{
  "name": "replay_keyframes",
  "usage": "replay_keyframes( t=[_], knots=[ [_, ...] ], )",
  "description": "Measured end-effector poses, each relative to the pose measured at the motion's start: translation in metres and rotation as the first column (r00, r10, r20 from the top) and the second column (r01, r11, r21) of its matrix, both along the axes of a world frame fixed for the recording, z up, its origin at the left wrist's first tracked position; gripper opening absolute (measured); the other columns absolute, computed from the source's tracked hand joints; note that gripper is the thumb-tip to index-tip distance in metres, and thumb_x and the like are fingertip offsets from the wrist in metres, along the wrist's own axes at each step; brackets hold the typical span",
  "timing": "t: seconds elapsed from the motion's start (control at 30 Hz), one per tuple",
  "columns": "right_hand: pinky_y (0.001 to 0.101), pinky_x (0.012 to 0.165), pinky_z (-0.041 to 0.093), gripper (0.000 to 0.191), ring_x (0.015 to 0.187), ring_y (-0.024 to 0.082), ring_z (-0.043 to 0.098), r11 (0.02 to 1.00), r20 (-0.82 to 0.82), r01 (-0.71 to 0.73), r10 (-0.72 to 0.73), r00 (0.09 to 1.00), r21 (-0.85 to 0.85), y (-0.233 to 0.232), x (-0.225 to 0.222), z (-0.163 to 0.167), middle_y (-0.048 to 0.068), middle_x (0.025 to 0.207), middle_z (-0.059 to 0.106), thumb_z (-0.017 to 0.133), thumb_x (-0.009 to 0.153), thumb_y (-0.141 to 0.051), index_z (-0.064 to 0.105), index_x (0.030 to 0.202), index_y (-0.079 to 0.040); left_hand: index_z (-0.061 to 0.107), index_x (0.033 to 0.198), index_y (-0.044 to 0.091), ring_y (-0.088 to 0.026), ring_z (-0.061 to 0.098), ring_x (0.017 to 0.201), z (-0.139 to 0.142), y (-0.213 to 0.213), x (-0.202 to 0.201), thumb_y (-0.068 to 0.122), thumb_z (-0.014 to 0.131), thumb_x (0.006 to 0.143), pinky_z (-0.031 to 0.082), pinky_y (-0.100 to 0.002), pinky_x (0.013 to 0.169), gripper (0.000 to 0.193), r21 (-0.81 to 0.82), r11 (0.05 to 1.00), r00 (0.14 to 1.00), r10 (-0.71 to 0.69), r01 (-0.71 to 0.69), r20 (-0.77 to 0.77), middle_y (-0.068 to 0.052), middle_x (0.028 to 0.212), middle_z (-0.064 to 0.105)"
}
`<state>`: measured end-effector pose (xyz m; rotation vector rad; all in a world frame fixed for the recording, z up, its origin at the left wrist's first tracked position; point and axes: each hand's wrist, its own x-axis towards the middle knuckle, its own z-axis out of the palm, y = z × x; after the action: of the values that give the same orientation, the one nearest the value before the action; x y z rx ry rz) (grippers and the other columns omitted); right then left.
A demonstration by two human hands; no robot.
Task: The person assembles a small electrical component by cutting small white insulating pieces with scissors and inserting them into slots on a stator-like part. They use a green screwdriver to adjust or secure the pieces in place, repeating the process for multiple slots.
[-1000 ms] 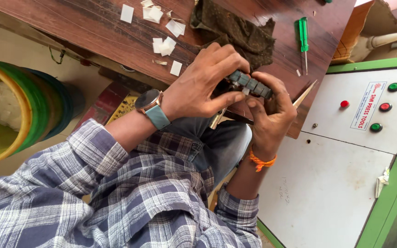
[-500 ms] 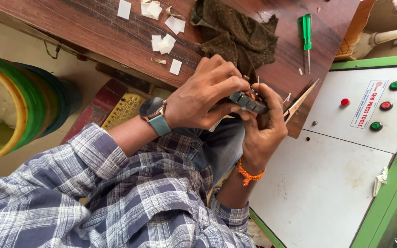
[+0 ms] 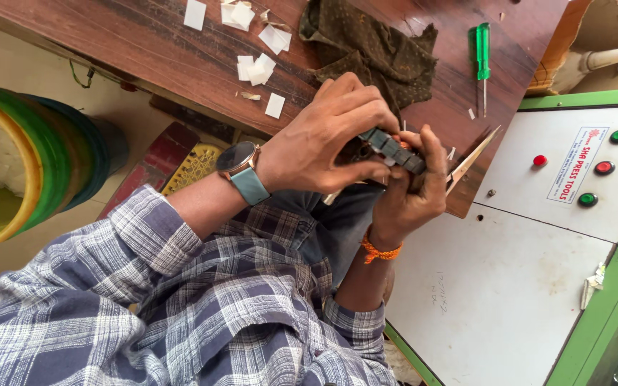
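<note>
Hands meet at the frame's centre, gripping a small dark segmented part at the desk edge. Most of the part is hidden under the fingers, so its full shape is hard to make out. The left hand, with a teal-strapped watch, curls over it, fingers pressed together on its top; the right hand, with an orange wrist thread, pinches it from below. A crumpled dark cloth and white paper scraps lie on brown wood grain above. A green-handled screwdriver sits upper right. A white metal panel at right carries a slanted rectangular label beside round red and green buttons.
</note>
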<state>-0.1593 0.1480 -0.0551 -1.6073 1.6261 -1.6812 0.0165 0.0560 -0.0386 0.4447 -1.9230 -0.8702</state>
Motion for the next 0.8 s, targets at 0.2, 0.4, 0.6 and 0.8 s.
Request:
replay_keyframes(
  t=[0.2, 0.4, 0.6, 0.8],
  knots=[
    [0.041, 0.124, 0.046, 0.051, 0.117, 0.019, 0.067, 1.0, -0.133, 0.008, -0.005, 0.991, 0.024, 0.009, 0.004, 0.01, 0.01, 0.122, 0.068, 0.076, 0.102, -0.033, 0.063, 0.137, 0.002, 0.062, 0.121, 0.013, -0.027, 0.051, 0.106, -0.006, 0.001, 0.004, 0.027, 0.086, 0.091, 0.039, -0.042, 0.094, 0.041, -0.025, 0.999, 1.0, -0.021, 0.021, 0.014, -0.003, 0.115, 0.061],
    [0.0413, 0.126, 0.044, 0.054, 0.115, 0.019, 0.066, 0.992, -0.025, 0.073, -0.071, 0.997, 0.104, 0.01, 0.012, 0.012, 0.01, 0.121, 0.067, 0.081, 0.1, -0.031, 0.063, 0.137, 0.006, 0.061, 0.123, 0.013, -0.027, 0.053, 0.113, -0.013, -0.005, 0.0, 0.025, 0.086, 0.091, 0.04, -0.041, 0.098, 0.042, -0.028, 0.999, 0.999, -0.035, 0.034, -0.011, -0.003, 0.12, 0.063],
    [0.0294, 0.103, 0.059, 0.063, 0.115, 0.016, 0.066, 0.987, 0.076, 0.079, -0.09, 0.993, 0.139, 0.008, 0.021, 0.015, 0.009, 0.128, 0.063, 0.078, 0.1, -0.037, 0.058, 0.144, 0.004, 0.062, 0.119, 0.014, -0.027, 0.055, 0.112, -0.009, -0.004, 0.001, 0.025, 0.086, 0.087, 0.041, -0.042, 0.098, 0.042, 0.014, 1.0, 1.0, -0.001, 0.001, 0.009, -0.002, 0.117, 0.062],
    [0.036, 0.117, 0.05, 0.05, 0.132, 0.022, 0.058, 0.99, -0.038, 0.077, -0.073, 0.997, 0.117, 0.007, 0.024, 0.015, 0.009, 0.128, 0.06, 0.07, 0.108, -0.039, 0.057, 0.135, 0.001, 0.061, 0.119, 0.011, -0.03, 0.055, 0.111, -0.009, -0.007, 0.0, 0.029, 0.084, 0.086, 0.043, -0.046, 0.096, 0.043, -0.069, 0.996, 0.998, 0.059, -0.057, 0.028, -0.007, 0.117, 0.061]
  ],
)
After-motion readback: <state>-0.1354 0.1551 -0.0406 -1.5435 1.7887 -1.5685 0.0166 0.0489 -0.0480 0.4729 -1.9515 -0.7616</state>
